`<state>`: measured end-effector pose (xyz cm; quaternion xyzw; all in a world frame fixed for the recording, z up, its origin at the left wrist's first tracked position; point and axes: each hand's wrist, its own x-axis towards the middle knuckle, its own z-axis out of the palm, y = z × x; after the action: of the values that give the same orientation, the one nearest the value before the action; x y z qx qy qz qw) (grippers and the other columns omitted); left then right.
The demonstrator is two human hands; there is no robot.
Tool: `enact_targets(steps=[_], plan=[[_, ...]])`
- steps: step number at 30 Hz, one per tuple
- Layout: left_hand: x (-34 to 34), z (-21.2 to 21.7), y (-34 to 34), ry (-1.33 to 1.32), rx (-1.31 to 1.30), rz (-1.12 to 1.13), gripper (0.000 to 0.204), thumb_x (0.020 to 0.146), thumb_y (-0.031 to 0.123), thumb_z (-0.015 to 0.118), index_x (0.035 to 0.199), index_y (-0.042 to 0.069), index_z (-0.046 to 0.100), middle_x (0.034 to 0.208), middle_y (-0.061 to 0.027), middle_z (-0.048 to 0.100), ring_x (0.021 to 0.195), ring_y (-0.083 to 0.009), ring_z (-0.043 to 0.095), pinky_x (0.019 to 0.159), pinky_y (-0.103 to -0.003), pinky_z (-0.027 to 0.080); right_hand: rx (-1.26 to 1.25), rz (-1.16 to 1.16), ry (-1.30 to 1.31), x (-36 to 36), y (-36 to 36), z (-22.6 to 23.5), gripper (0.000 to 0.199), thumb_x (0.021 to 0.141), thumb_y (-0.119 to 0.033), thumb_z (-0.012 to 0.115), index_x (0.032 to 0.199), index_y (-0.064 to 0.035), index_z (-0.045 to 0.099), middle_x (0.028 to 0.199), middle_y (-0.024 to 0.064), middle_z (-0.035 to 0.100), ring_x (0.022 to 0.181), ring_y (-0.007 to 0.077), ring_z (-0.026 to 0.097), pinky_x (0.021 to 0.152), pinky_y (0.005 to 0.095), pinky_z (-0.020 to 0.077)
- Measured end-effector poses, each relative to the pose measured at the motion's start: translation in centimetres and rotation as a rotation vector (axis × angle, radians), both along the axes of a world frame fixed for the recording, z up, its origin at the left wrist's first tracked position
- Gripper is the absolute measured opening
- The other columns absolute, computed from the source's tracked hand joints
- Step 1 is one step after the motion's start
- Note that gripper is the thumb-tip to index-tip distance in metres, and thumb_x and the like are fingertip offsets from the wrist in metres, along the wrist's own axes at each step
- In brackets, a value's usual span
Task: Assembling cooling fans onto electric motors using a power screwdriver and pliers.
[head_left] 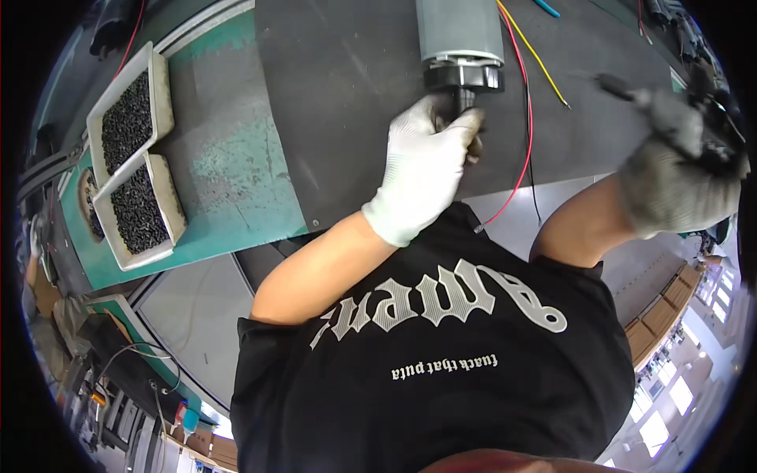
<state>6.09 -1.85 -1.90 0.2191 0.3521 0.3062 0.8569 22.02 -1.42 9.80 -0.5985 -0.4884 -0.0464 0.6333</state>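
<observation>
A grey cylindrical motor [460, 30] lies on the dark mat, its black ribbed end ring [464, 77] facing me. My left hand [422, 169], in a white glove, is closed around the short black shaft [465, 98] that sticks out of that ring. Some of the shaft is hidden by the thumb and fingers. Off to the right, my gloved right hand [678, 185] grips a dark power tool [716, 130]. Its narrow tip [615, 87] points left toward the motor, apart from it. Motion smears the tool, so its details are unclear.
Red wire [530, 118] and yellow wire [544, 67] trail beside the motor, with a thin black one. Two white trays [162, 98] [169, 193] of small black parts stand at the left on the green bench [236, 173]. A blue piece [546, 8] lies at the far edge.
</observation>
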Motion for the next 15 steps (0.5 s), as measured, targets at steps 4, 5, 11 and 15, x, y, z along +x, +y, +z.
enact_targets(steps=[4,5,11,15], plan=[[0.1,0.5,0.1,0.455,0.375,0.027,0.027,0.083,0.012,0.071,0.100,-0.003,0.058,0.062,-0.0044,0.062,0.053,-0.0098,0.060,0.049,-0.026,0.048,-0.027,-0.038,-0.044,13.9,-1.4,0.6,0.041,0.085,-0.006,0.066,0.116,0.0138,0.049,0.109,0.0231,0.062,0.070,0.0270,0.064,0.061,0.0319,0.0564],[-0.1,0.7,0.0,0.437,0.346,0.010,0.027,0.083,0.011,0.070,0.101,-0.004,0.057,0.065,-0.0049,0.063,0.055,-0.0100,0.061,0.050,-0.026,0.049,-0.082,-0.164,-0.183,14.0,-1.2,-0.3,0.042,0.085,-0.010,0.067,0.115,0.0135,0.050,0.113,0.0240,0.060,0.074,0.0288,0.062,0.066,0.0349,0.0548],[-2.1,0.9,0.4,0.197,0.149,0.055,0.022,0.086,0.008,0.063,0.104,-0.004,0.057,0.082,-0.0092,0.065,0.064,-0.0140,0.065,0.058,-0.028,0.052,-0.292,-0.204,-0.918,8.9,7.2,-7.5,0.056,0.090,-0.030,0.065,0.137,-0.0048,0.047,0.137,0.0211,0.048,0.129,0.0324,0.040,0.108,0.0446,0.0321],[-6.6,3.6,1.1,0.285,0.364,-0.160,0.024,0.089,0.016,0.059,0.102,-0.004,0.059,0.078,-0.0126,0.063,0.069,-0.0188,0.065,0.065,-0.034,0.052,-0.724,0.178,-0.946,17.4,11.9,-15.5,0.049,0.101,-0.033,0.043,0.145,-0.0137,0.042,0.150,0.0156,0.038,0.138,0.0355,0.033,0.115,0.0425,0.0249]])
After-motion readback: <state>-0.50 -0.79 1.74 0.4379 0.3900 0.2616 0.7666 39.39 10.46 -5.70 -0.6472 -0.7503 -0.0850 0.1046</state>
